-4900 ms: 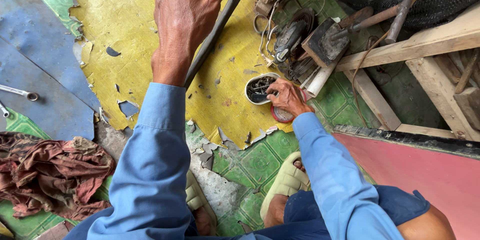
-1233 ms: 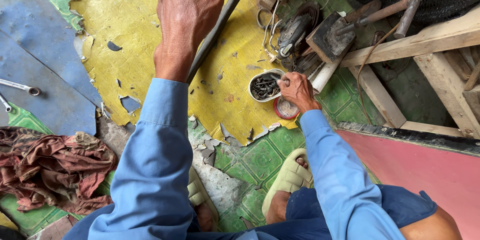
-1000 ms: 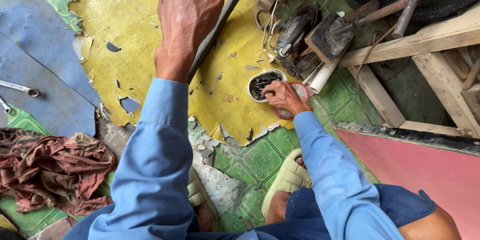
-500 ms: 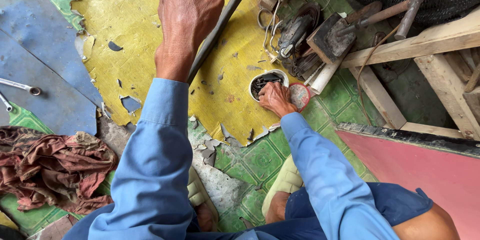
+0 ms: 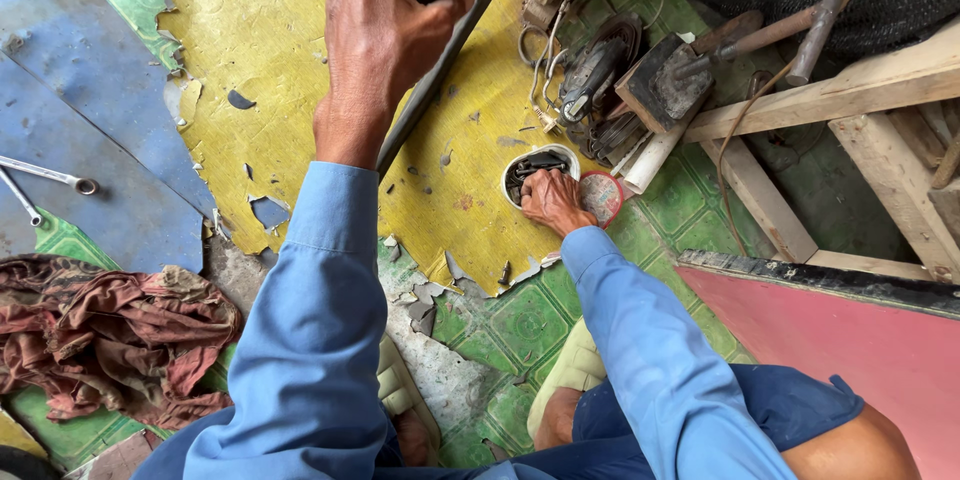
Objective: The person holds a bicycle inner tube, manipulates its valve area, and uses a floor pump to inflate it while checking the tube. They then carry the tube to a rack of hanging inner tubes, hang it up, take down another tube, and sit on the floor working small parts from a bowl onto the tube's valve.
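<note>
Tool heap [image 5: 610, 90] crowds tin [image 5: 535, 168]; yellow floor [image 5: 270, 50] left free

Two hands: the left hand [image 5: 385, 35] far up, the right hand [image 5: 550, 202] near the middle. One small round tin [image 5: 535, 165], one red lid [image 5: 603, 196] just right of it. Two spanners [image 5: 45, 172] at the far left, one crumpled rag [image 5: 110, 335] near left, two sandals [image 5: 570, 375] near, one hammer [image 5: 690, 70] far right
</note>
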Tool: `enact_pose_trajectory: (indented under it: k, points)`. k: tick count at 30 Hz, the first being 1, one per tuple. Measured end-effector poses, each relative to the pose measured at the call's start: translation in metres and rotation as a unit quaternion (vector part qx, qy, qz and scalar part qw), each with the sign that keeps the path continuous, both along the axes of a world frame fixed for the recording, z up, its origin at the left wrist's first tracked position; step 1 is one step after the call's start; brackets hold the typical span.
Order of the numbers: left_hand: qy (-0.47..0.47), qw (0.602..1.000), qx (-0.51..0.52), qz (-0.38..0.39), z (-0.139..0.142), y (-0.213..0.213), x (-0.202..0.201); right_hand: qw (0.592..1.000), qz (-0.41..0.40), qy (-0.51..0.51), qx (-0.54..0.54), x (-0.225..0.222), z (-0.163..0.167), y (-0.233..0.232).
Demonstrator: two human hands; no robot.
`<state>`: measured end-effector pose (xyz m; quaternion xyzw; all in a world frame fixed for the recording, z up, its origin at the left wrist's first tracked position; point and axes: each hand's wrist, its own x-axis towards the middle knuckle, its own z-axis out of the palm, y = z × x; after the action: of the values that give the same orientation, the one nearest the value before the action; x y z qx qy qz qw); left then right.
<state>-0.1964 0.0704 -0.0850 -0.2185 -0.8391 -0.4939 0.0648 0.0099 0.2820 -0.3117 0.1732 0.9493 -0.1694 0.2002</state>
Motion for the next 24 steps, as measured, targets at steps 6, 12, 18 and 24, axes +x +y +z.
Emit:
enact_pose_trajectory:
  k: [6, 12, 18, 24]
  points:
    - [0.073, 0.993, -0.08, 0.052, -0.008, 0.002, -0.002, 1.0, 0.021, -0.01, 0.004, 0.002, 0.008, 0.001]
    - [0.049, 0.996, -0.058, 0.057, -0.012, 0.004, 0.0, 0.998, 0.046, -0.034, 0.041, -0.006, 0.004, -0.005]
    - [0.047, 0.993, -0.071, 0.08, -0.006, -0.001, 0.002, 0.993, 0.109, -0.037, 0.02, -0.002, -0.011, 0.012]
    - [-0.004, 0.98, -0.154, 0.124, -0.005, 0.002, -0.001, 0.98, 0.084, 0.044, -0.173, -0.007, 0.012, 0.037]
